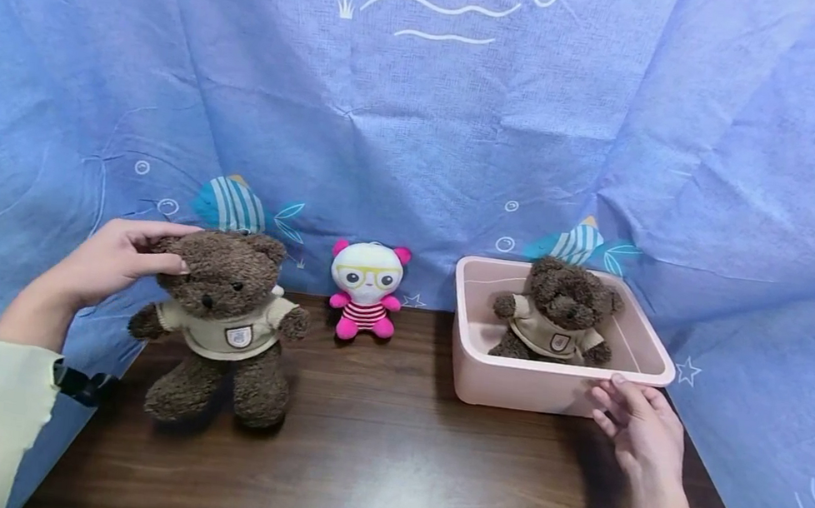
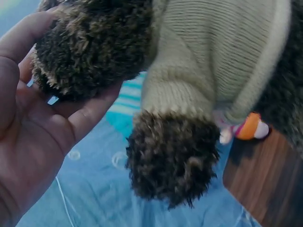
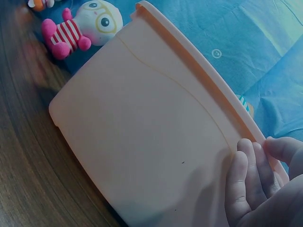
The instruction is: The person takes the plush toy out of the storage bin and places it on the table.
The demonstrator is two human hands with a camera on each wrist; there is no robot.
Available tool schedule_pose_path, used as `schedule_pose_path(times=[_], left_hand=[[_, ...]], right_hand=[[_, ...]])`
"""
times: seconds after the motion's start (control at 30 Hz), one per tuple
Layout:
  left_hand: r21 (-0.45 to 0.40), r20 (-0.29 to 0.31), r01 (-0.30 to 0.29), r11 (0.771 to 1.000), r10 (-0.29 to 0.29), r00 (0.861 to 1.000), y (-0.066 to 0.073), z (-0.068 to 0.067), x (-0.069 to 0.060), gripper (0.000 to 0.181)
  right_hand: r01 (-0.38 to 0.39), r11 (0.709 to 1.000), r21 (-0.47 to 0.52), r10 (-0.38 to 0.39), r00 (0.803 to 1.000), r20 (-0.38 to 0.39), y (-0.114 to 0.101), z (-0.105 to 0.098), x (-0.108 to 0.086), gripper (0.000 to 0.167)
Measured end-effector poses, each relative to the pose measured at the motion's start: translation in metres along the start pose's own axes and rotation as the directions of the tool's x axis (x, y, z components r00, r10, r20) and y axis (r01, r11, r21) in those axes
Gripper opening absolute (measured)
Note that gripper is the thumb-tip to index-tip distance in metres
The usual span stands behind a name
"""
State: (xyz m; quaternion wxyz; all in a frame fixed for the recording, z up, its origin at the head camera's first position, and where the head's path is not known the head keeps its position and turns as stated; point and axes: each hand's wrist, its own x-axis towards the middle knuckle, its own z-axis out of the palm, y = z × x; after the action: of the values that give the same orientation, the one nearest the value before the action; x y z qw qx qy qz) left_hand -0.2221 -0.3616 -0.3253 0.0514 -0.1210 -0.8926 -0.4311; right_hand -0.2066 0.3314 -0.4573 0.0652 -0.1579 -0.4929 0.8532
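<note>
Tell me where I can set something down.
The widest bare patch of table lies in front of the panda toy, between the left bear and right hand. A narrower gap separates panda toy and pink bin. Crowded: left, where the left hand grips the bear; the bin, holding another bear.

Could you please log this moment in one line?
left hand: grips bear by head; right hand: holds bin by rim; inside bin: another bear

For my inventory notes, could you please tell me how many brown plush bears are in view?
2: one beige-sweatered brown plush bear gripped by the left hand, and a second bear inside the pink rectangular plastic bin, which could hide another.
</note>
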Motion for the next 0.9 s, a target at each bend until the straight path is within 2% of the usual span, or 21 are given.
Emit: schedule_pose_path(times=[0.2,0.47,0.63,0.8,0.9], left_hand=[[0.017,0.069,0.002,1.0,-0.003,0.998,-0.02,-0.015,-0.01,0.047],[-0.048,0.129,0.021,0.999,-0.015,0.992,-0.045,-0.013,-0.019,0.048],[0.048,0.165,0.034,0.998,-0.041,0.985,-0.05,-0.008,-0.018,0.05],[0.221,0.207,0.015,0.975,-0.062,0.976,-0.052,-0.001,-0.016,0.052],[0.271,0.207,0.024,0.962,-0.083,0.975,-0.054,0.004,-0.016,0.054]], right_hand=[[0.002,1.0,0.004,-0.002,1.0,0.005,-0.001,0.0,-0.001,0.011],[0.005,1.0,-0.006,-0.005,1.0,0.013,-0.002,0.0,-0.001,0.012],[0.001,1.0,-0.005,-0.001,1.0,-0.001,-0.001,0.0,-0.001,0.012],[0.005,1.0,-0.011,-0.005,1.0,-0.009,-0.001,0.001,-0.001,0.012],[0.005,1.0,-0.007,-0.005,1.0,-0.008,0.0,0.0,-0.002,0.013]])
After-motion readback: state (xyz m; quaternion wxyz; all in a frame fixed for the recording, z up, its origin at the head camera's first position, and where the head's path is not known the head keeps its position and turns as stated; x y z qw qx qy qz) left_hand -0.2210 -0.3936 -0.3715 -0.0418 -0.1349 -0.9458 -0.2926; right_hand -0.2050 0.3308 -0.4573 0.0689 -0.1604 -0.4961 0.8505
